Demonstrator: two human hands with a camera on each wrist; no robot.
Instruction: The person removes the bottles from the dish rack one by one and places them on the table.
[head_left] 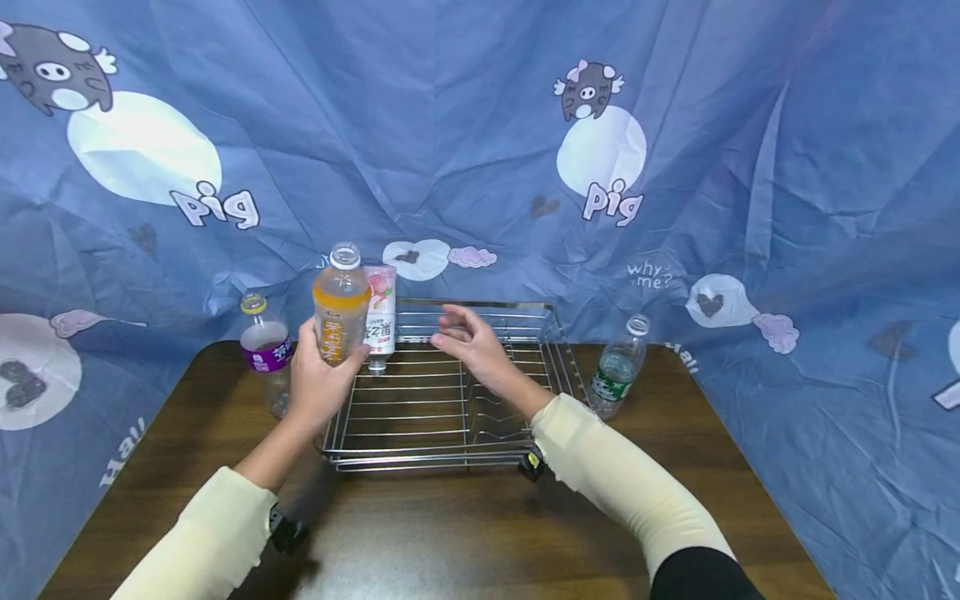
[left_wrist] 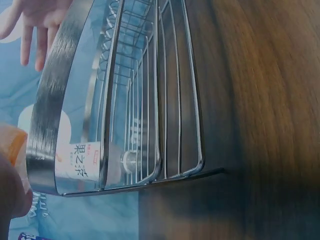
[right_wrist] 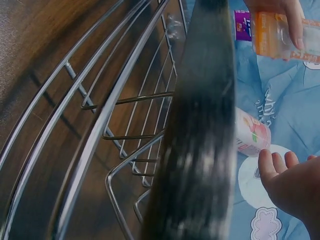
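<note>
My left hand (head_left: 318, 385) grips a clear bottle with an orange label (head_left: 342, 302), upright and without a cap, above the left side of a wire dish rack (head_left: 420, 460). Just behind it, in the rack's back left corner, a bottle with a white and pink label (head_left: 382, 321) stands neck down. Over the rack's middle, my right hand (head_left: 480, 354) is held with loosely bent fingers and nothing in them. In the right wrist view the right hand (right_wrist: 292, 192) shows empty, and the orange-labelled bottle (right_wrist: 272, 35) lies across the top right.
Left of the rack stands a bottle with a purple label (head_left: 270, 357) and yellow neck ring. A bottle with a green label (head_left: 617, 371) stands to its right. The wooden table (head_left: 420, 542) ends at a blue printed cloth (head_left: 480, 150) behind.
</note>
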